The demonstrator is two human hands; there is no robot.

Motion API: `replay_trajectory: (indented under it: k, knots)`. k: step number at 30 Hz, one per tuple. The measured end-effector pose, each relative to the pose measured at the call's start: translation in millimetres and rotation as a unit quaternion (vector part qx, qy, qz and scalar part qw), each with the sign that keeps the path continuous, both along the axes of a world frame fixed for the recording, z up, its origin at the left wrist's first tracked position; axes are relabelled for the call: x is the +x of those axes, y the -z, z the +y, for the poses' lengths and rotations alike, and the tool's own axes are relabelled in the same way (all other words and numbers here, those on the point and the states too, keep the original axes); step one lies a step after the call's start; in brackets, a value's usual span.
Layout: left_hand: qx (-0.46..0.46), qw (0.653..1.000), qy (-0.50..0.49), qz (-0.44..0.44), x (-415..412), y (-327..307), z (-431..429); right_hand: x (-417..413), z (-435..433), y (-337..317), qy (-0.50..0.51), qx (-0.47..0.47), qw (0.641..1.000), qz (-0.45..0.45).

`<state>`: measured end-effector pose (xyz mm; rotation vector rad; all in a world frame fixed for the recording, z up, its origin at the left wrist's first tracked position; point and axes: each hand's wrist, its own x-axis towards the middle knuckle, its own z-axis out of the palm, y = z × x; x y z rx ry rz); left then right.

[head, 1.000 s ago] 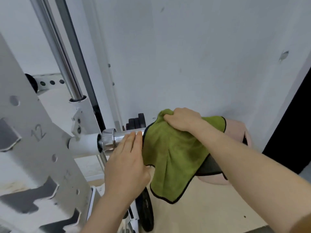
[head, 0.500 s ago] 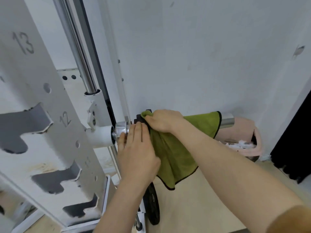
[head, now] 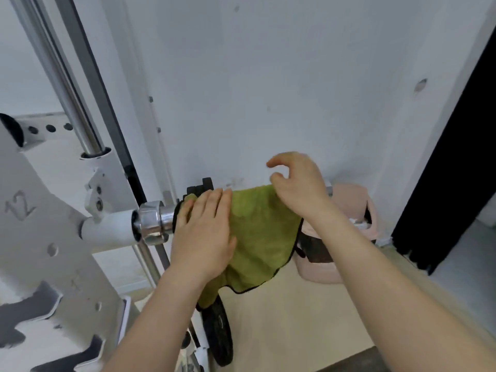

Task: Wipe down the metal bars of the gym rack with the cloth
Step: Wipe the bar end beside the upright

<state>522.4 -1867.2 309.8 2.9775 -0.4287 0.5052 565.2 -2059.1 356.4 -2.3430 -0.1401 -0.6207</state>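
Nearest, left hand (head: 201, 232): is lying flat, fingers straight and close together, pressing on the near end of the cloth; nothing is being gripped.
Rack upright (head: 40, 237): white, notched, marked 12, is standing at the left edge, beside the left hand.
Weight plate (head: 218, 334): black, is standing on edge on the floor below the left wrist.
Cloth (head: 263, 232): green with a dark hem, is hanging draped over the bar, its lower corner drooping toward the plate.
Bar (head: 158, 221): chrome, horizontal, is sticking out of a white sleeve on the rack; most of it is lying under the cloth.
Right hand (head: 298, 183): is hovering over the cloth's far end, fingers loosely curled, thumb and forefinger apart, holding nothing; whether the wrist is touching the cloth cannot be told.
Bin (head: 351, 202): pink, is sitting on the floor behind the cloth, against the wall (head: 268, 76).
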Motion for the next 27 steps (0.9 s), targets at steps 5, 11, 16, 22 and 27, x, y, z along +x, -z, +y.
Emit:
replay_trajectory:
  k: [5, 11, 16, 22, 27]
  knots:
    - [0.018, 0.997, -0.080, -0.016, 11.6, -13.0, -26.9, 11.8, -66.6, 25.9, 0.072, 0.073, 0.991, 0.085]
    - [0.043, 0.994, 0.055, -0.082, 35.9, 0.2, -132.4, 24.4, -58.0, 41.1, 0.060, 0.458, 0.879, 0.118]
    - [0.028, 0.997, 0.040, -0.057, 52.8, -24.2, -122.0, 40.4, -62.0, 47.0, 0.103, 0.388, 0.907, 0.125]
    - [-0.030, 0.989, -0.135, -0.056, 42.6, -16.8, -8.7, 38.5, -54.3, 47.1, 0.137, 0.353, 0.923, 0.066]
    - [-0.061, 0.983, -0.145, -0.092, 35.8, -7.0, -33.8, 38.7, -53.1, 46.5, 0.151, 0.354, 0.921, 0.063]
